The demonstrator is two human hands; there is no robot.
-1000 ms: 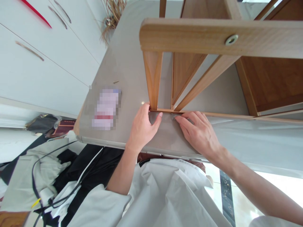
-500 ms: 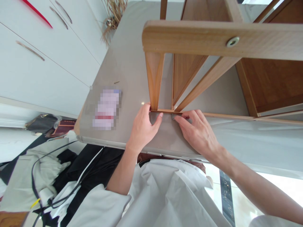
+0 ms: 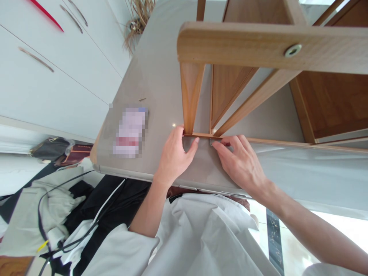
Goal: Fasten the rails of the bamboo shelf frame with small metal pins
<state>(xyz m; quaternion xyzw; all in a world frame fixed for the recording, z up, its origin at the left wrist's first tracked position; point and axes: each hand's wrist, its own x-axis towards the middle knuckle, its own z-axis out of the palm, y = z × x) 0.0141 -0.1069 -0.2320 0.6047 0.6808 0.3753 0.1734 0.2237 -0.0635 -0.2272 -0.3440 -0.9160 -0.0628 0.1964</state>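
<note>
A wooden frame (image 3: 238, 44) with slanting slats stands on the table, its lower rail (image 3: 202, 135) close to me. My left hand (image 3: 175, 151) grips the rail's left end beside the foot of a slat; the fingertips are behind the wood and the thumb lies in front. Just to the right, my right hand (image 3: 241, 159) has thumb and fingers pinched together at the same rail. A small metal piece (image 3: 211, 142) shows at the thumb tip; most of it is hidden, so its kind cannot be made out.
On the grey tabletop (image 3: 161, 88) lie a blurred-out phone-like object (image 3: 130, 132) and a small screw (image 3: 142, 99). White cabinets (image 3: 57, 80) stand at left, with dried stalks (image 3: 138, 23) behind. Clothes (image 3: 48, 207) and cables (image 3: 41, 218) are heaped below the table edge.
The wooden frame's upper part has shifted slightly right in view. Both hands keep nearly the same place and grip at the lower rail.
</note>
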